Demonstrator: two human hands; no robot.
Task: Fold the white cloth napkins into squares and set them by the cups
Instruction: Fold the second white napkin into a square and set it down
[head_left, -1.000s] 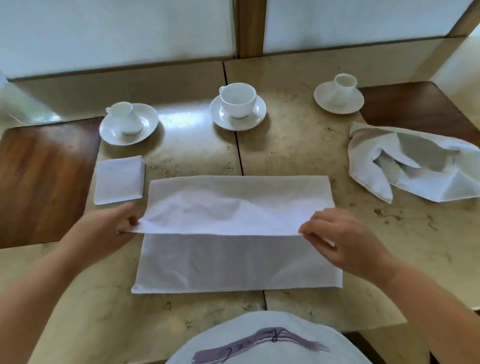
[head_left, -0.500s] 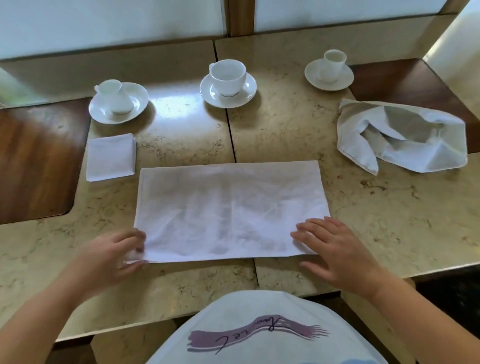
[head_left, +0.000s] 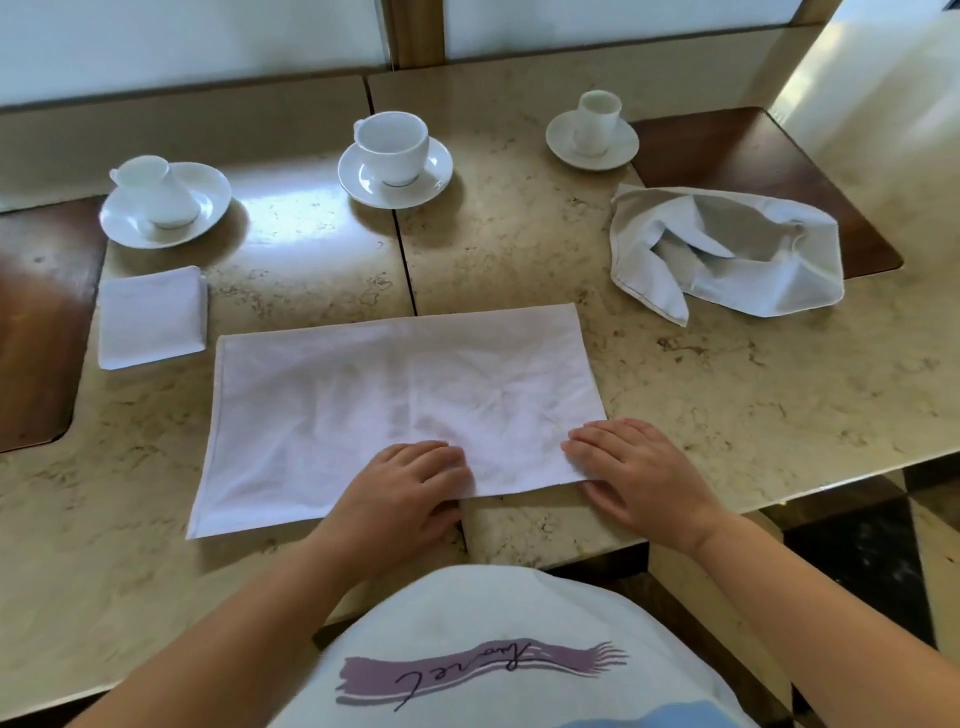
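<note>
Presently the half-folded napkin (head_left: 400, 410) lies flat as a long rectangle on the bench (head_left: 727, 405), near its front edge. The left hand (head_left: 405, 493) rests palm-down on the cloth's near edge at about mid-length; the right hand (head_left: 639, 478) rests on the near right corner. Both sets of fingers are spread and flat, pressing, gripping nothing.

Judgement: the step in hand is smoothing the first fold. To do it well, the layered edges should be squared before the next fold, and creases pressed outward toward the left end, which lies slightly askew.

One folded square (head_left: 150, 317) already sits just below the left cup (head_left: 156, 192) and saucer. The middle cup (head_left: 395, 148) and right cup (head_left: 597, 122) have no napkin beside them. An unfolded napkin (head_left: 727, 254) lies crumpled at right, below the right cup.

Room: open bench between the rectangle and the middle cup allows folding without touching crockery. The near right corner lies close to the bench's front edge.
</note>
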